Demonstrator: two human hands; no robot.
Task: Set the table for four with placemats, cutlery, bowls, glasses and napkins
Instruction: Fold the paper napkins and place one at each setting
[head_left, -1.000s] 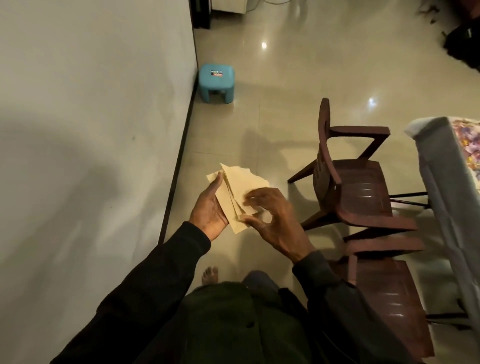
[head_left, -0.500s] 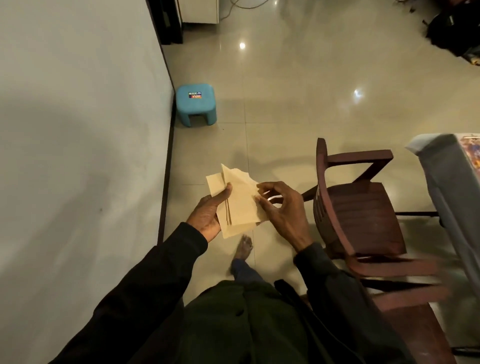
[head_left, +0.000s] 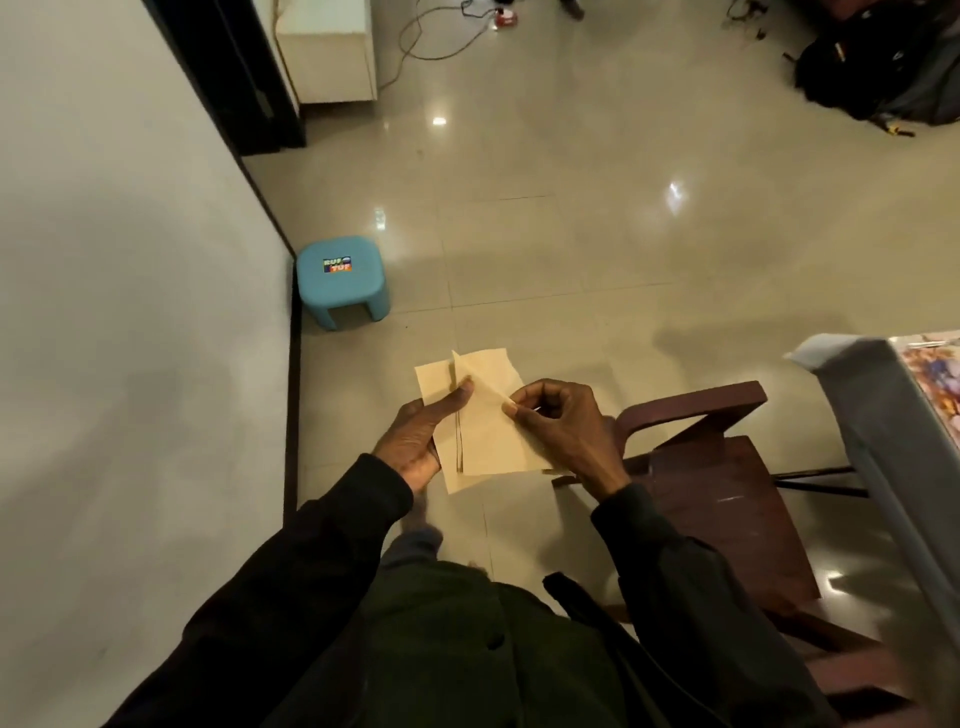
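The napkin step is in hand: left hand (head_left: 415, 441) holds the napkins (head_left: 485, 436) fanned above the floor; right hand (head_left: 558, 423) pinches the top one; next, likely peel it free and carry it to the worktop (head_left: 883, 415).

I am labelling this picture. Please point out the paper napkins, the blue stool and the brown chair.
paper napkins (head_left: 488, 441), head view, front sheet.
blue stool (head_left: 361, 285), head view, seat top.
brown chair (head_left: 727, 519), head view, seat.
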